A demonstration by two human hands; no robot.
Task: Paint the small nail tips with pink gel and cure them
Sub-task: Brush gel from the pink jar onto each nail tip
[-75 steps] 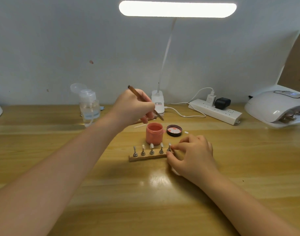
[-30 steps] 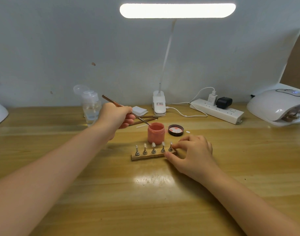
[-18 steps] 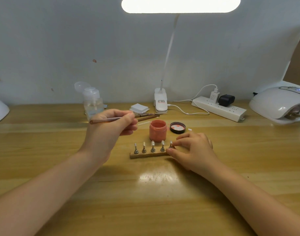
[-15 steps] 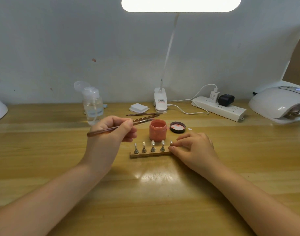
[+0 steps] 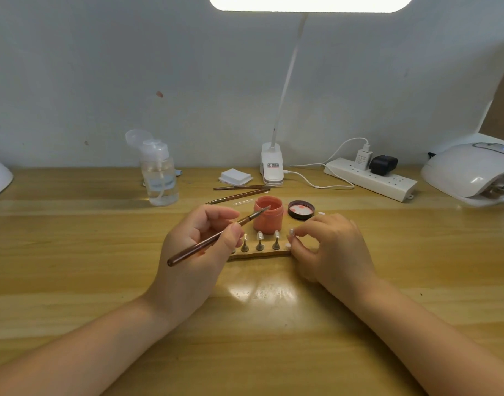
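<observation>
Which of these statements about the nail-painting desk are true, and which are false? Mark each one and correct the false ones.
1. The left hand holds a brush. True.
2. The pink gel jar has its lid screwed on. False: the jar is open, and its lid lies on the desk just to its right.
3. The right hand pinches the right end of the nail tip stand. True.
4. The curing lamp stands at the left edge of the desk. False: it stands at the far right.
5. Two spare brushes lie behind the jar. True.
</observation>
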